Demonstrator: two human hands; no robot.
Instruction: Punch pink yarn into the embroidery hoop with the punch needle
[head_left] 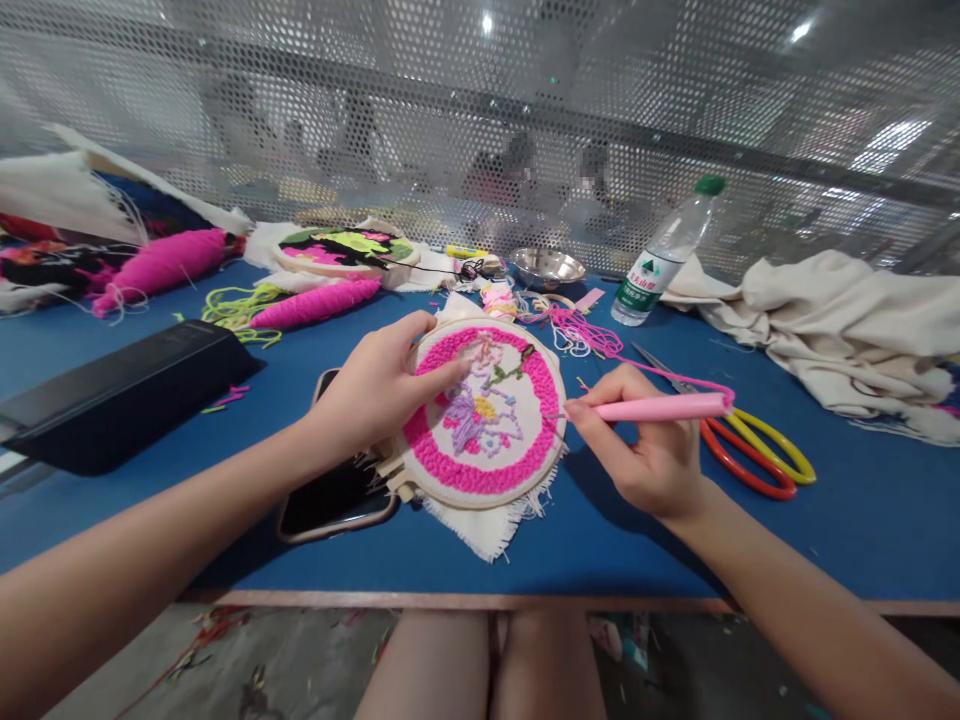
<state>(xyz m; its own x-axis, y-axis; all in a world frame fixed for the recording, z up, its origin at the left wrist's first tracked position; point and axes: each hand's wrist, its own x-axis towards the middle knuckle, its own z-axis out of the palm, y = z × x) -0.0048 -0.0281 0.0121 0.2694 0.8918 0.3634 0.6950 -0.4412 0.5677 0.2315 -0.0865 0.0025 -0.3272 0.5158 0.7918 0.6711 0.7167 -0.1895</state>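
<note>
A round embroidery hoop holds white cloth with a looped pink ring and a flower pattern in purple, yellow and green. My left hand grips the hoop's left rim, its thumb lying on the cloth. In my right hand is a pink punch needle, its tip at the right part of the pink ring. Pink yarn runs from a loose heap into the handle's back end. Behind my right hand lie scissors with red and yellow handles. A phone lies partly under the hoop and my left forearm.
A black case and pink yarn bundles are on the left. At the back stand another hoop, a metal bowl and a water bottle. Crumpled cloth lies right. A perforated metal screen rises behind the blue table.
</note>
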